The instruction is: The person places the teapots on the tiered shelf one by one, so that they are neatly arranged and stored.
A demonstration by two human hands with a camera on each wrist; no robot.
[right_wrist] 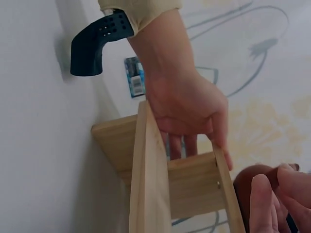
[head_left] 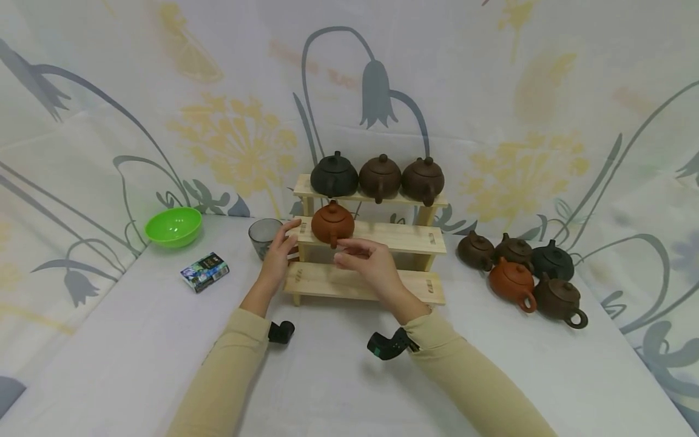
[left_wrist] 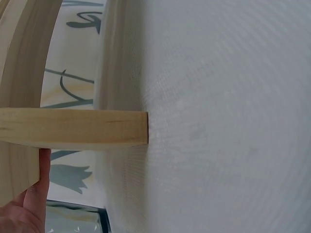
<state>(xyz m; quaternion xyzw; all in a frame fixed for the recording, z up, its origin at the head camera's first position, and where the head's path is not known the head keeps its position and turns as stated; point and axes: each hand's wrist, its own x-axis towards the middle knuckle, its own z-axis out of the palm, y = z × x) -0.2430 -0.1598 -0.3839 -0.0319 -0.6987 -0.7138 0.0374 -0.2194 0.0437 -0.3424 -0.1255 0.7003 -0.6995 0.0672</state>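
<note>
A reddish-brown clay teapot (head_left: 332, 223) sits at the left of the middle tier of a three-tier wooden stand (head_left: 401, 238), its handle toward me. My right hand (head_left: 372, 265) pinches that handle between thumb and fingers. In the right wrist view, fingertips (right_wrist: 261, 194) meet at the handle beside the pot's round body. At the stand's left end, my left hand (head_left: 277, 255) grips the middle board; the right wrist view shows this hand (right_wrist: 187, 104) with digits above and below the board edge. Only part of it (left_wrist: 29, 208) shows in the left wrist view.
Along the top tier stand a black teapot (head_left: 334, 176) and two brown ones (head_left: 380, 177). Several more teapots (head_left: 511, 280) cluster on the table at right. Leftward are a grey glass cup (head_left: 262, 233), a green bowl (head_left: 173, 227) and a small patterned box (head_left: 205, 272).
</note>
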